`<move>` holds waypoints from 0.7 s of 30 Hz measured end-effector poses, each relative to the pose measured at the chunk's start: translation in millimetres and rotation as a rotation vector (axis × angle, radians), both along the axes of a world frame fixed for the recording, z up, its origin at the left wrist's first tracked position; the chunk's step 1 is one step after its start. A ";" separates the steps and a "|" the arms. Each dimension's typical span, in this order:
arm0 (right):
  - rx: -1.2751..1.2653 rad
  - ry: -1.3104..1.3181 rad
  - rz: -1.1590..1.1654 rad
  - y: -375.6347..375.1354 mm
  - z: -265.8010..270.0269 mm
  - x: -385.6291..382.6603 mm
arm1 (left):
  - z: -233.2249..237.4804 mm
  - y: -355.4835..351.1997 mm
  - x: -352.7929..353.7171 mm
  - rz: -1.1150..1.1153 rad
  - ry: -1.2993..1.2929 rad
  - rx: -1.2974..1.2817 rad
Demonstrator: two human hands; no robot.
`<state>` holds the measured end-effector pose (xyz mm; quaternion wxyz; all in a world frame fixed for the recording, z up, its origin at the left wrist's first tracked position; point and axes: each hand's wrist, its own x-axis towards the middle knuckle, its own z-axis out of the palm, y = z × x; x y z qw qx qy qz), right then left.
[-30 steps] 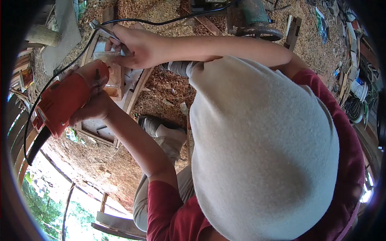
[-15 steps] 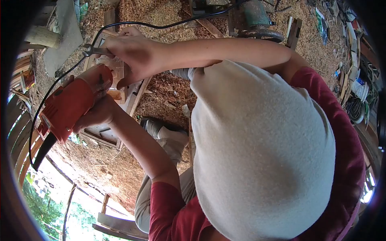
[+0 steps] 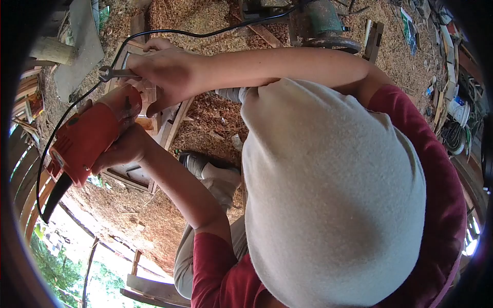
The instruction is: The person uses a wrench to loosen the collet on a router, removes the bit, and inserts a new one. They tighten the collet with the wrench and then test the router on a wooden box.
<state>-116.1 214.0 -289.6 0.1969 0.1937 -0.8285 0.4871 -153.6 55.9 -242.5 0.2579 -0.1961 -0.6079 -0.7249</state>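
My left hand [image 3: 126, 146] is wrapped round the underside of an orange power tool [image 3: 87, 141], whose black cord guard points down and left. Above it, my right hand [image 3: 172, 72] grips a metal wrench [image 3: 116, 73], its open jaw pointing left beside the black cable [image 3: 192, 34]. The thumb of this hand extends down near the tool's clear front part [image 3: 147, 90]. What the fingers touch behind that part is hidden.
A cap-covered head [image 3: 334, 190] fills much of the right side. Below the hands stands a wooden frame [image 3: 177, 126] on ground strewn with shavings. A green machine [image 3: 321, 23] lies at the top, with a log [image 3: 54, 50] at upper left.
The wrench has shifted left and slightly down in my right hand, its handle now more level. The orange tool and my left hand have moved slightly left.
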 end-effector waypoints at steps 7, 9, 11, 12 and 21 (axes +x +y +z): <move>0.068 0.001 0.008 3.7 5.8 -0.1 | 5.0 4.5 7.9 -0.047 -0.002 -0.057; 0.076 -0.059 0.029 5.0 8.6 -0.7 | 4.2 3.9 5.8 -0.046 -0.010 -0.043; 0.068 -0.093 0.028 5.9 11.3 0.6 | 6.2 3.7 6.9 -0.043 -0.038 -0.030; 0.054 -0.095 0.019 5.0 10.9 0.6 | 5.2 3.7 5.8 -0.049 -0.030 -0.021; 0.009 -0.058 0.008 3.0 8.4 0.9 | -1.2 -9.8 -4.8 -0.064 0.044 -0.059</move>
